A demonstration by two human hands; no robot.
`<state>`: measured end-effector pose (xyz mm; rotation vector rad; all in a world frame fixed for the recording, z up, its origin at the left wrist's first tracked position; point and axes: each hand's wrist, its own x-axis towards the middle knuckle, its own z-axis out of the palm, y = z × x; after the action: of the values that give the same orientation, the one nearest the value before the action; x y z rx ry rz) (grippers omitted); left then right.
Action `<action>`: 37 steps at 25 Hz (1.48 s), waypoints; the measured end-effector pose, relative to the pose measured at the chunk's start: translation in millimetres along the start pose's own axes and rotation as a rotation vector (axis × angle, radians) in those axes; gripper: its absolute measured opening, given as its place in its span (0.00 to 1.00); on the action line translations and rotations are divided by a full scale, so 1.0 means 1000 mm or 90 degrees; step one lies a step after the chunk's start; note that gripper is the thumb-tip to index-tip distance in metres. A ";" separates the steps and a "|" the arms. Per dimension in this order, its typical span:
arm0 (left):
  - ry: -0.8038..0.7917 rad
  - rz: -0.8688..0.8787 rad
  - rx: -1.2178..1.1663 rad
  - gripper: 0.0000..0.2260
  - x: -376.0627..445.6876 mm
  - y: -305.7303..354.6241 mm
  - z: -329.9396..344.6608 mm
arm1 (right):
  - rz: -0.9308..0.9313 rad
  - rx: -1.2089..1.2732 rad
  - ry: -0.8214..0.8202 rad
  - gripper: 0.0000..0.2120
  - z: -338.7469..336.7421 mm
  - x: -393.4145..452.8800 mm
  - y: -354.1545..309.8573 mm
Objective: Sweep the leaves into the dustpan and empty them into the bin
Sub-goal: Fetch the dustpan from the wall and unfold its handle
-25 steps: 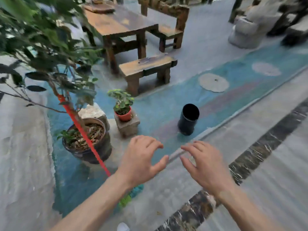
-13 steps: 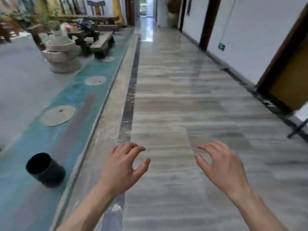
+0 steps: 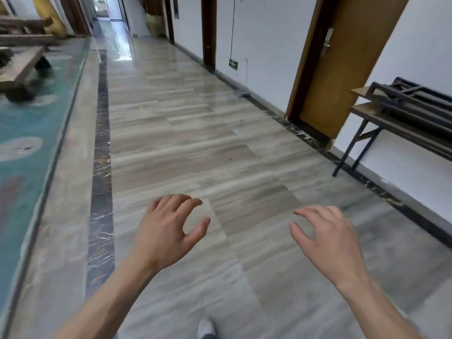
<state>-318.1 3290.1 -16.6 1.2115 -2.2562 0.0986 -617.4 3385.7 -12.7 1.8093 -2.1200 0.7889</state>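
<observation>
Left hand [image 3: 164, 237], right hand [image 3: 329, 243] empty, apart

A long corridor of glossy grey-beige striped floor tiles [image 3: 195, 133] runs ahead, edged on the left by a dark marble strip [image 3: 101, 148] and a teal painted floor [image 3: 22, 123]. White walls [image 3: 264, 45] with brown wooden doors [image 3: 342, 64] line the right side. A dark-legged folding table [image 3: 381, 118] stands against that wall, and a wooden bench [image 3: 22, 67] sits far left.

bench [image 3: 22, 67] blurred and cut off left, folding table [image 3: 401, 123] cropped right
</observation>
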 end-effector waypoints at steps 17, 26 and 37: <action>-0.001 -0.005 0.012 0.21 0.381 -0.156 0.212 | 0.028 0.029 -0.028 0.14 0.233 0.382 0.089; 0.039 -0.017 0.001 0.21 0.625 -0.170 0.330 | 0.002 0.045 -0.026 0.14 0.324 0.625 0.198; 0.086 -0.026 -0.028 0.22 0.888 -0.322 0.463 | -0.001 0.029 -0.020 0.13 0.486 0.903 0.231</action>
<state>-651.4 2292.3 -8.3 1.1909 -2.1058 0.1105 -945.8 2386.8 -5.7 1.8590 -2.1362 0.8205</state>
